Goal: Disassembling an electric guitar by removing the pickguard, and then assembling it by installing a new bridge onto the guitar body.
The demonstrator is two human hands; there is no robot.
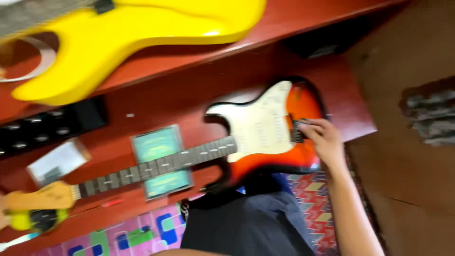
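Observation:
A sunburst electric guitar [265,128] with a white pickguard lies on a red-brown table [180,95]. Its dark neck [156,166] runs down-left to a pale wooden headstock [42,195]. My right hand [321,140] is on the guitar's body at the right end. Its fingers curl over the black bridge [297,132] and the palm is against the body's edge. My left hand is out of the picture. The view is blurred by motion.
A yellow guitar body [118,33] lies on the upper level of the table. A turquoise packet [156,144] sits under the neck, near a clear packet [57,161] and a black strip with knobs [42,125]. A yellow-green and black object [33,220] lies by the headstock. A colourful mat [142,234] covers the floor.

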